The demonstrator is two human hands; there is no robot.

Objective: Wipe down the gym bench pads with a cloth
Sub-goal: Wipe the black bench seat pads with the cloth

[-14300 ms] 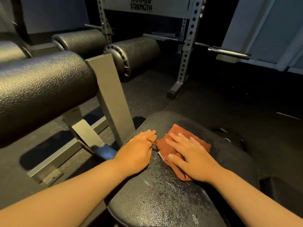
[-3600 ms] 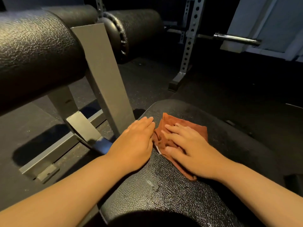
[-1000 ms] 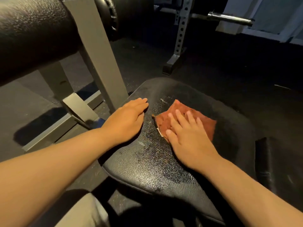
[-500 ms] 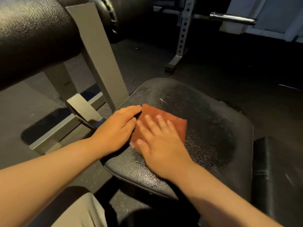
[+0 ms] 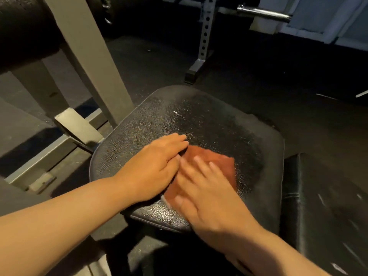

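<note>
Right fingers: the fingers [image 5: 201, 163] of the right hand [image 5: 209, 198] are straight and spread, lying flat on the cloth and curled round nothing; they are blurred.
Left fingers: the fingers [image 5: 175, 139] of the left hand [image 5: 157, 166] are straight and held together, palm down, gripping nothing. Their tips lie at the cloth's far left corner.
Hands: the two hands lie side by side and touch along their inner edges. The left one is mostly on bare padding, and the right one covers the near part of the cloth.
Cloth: the rust-orange cloth [image 5: 221, 166] lies flat on the near half of the surface, about midway between its left and right edges. Its far right corner is uncovered, and a pale bit shows at its near left corner, close to the surface's near edge.
Surface: the surface [image 5: 199, 120] is a black, pebbled bench pad with rounded corners. It shines in speckles around the cloth and along the left edge.
Second pad: another black pad [image 5: 318, 196] sits just beside the surface's right edge.
Frame: a grey steel upright [image 5: 89, 56] slants up past the surface's far left corner, with a black roller pad [image 5: 23, 26] behind it.
Further off: on the dark floor [image 5: 258, 76] stands a perforated rack post [image 5: 205, 32], with a barbell end [image 5: 262, 13] to its right.
</note>
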